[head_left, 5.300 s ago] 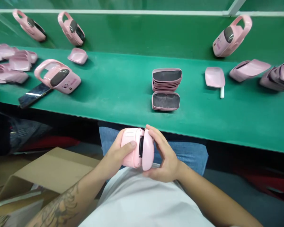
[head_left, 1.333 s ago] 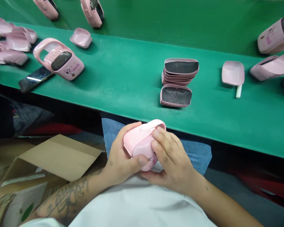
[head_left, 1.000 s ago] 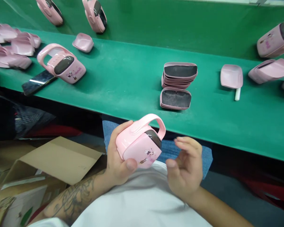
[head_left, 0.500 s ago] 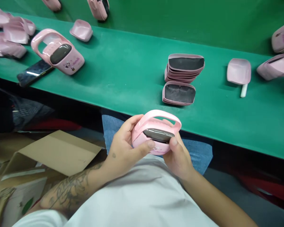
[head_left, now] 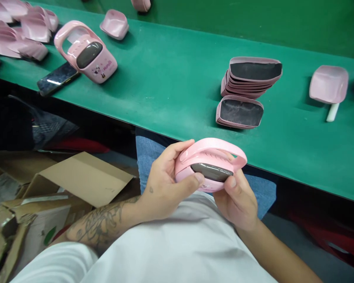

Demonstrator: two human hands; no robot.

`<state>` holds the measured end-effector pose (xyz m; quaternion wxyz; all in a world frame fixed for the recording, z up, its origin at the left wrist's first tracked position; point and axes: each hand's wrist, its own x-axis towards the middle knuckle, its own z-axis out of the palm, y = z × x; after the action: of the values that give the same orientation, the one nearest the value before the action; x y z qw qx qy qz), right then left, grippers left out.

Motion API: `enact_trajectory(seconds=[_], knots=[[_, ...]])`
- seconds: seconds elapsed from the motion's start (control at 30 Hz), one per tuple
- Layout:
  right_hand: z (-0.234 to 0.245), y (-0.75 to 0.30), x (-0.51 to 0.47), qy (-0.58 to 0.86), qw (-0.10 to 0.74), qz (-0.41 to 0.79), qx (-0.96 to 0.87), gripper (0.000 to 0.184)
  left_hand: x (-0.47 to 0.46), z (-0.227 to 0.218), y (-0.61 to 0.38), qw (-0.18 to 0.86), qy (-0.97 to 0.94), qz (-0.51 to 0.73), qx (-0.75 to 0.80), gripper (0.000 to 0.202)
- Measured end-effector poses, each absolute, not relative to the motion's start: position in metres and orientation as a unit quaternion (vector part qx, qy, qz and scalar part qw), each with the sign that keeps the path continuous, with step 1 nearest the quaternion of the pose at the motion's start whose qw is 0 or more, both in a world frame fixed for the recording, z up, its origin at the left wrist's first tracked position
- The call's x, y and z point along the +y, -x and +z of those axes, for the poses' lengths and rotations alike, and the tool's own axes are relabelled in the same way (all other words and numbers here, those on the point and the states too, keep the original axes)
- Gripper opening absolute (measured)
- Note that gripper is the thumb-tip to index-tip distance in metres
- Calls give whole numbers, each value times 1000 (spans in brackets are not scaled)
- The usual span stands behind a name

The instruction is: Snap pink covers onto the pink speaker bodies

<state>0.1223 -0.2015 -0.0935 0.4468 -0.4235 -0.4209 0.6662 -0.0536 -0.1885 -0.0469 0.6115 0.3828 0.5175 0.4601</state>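
Close to my body, just off the table's front edge, both hands hold a pink device with a carry handle and a dark glossy window (head_left: pixel 212 171). My left hand (head_left: pixel 172 179) wraps round its left side, thumb on the front below the window. On the other side my right hand (head_left: pixel 238 198) grips it, thumb tip at the window's lower right corner. The fingers behind the device are mostly hidden. A second pink device (head_left: pixel 97 65) of the same kind, with a printed cartoon figure, lies on the table at the left.
Beyond my hands on the green table (head_left: pixel 165 78) stand stacked pink shells with dark linings (head_left: pixel 250 84). A pink shell (head_left: pixel 329 84) lies by a white stick (head_left: pixel 332 113) at right. A phone (head_left: pixel 57 79), another shell (head_left: pixel 115 24) and piled shells (head_left: pixel 37 25) are left. Cardboard boxes (head_left: pixel 85 177) sit below.
The view has shifted, so the table's things appear farther right. The device in my hands is turned slightly, its handle tipped more to the right. Both hands keep their hold.
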Motion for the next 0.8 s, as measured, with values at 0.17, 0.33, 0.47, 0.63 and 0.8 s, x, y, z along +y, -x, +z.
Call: enact_trajectory(seconds=[0.17, 0.33, 0.47, 0.63, 0.8], knots=[[-91, -125, -203, 407, 439, 684, -417, 71, -190, -47, 53, 613, -373, 467, 517, 63], [-94, -125, -203, 427, 459, 643, -440, 79, -188, -44, 55, 631, -379, 427, 526, 65], [-104, -130, -208, 422, 465, 627, -461, 84, -187, -44, 55, 667, -374, 395, 509, 71], [-115, -136, -220, 438, 468, 631, -438, 93, -191, -45, 54, 653, -382, 402, 516, 70], [-116, -139, -229, 464, 481, 629, -397, 96, -193, -49, 55, 661, -396, 405, 492, 73]])
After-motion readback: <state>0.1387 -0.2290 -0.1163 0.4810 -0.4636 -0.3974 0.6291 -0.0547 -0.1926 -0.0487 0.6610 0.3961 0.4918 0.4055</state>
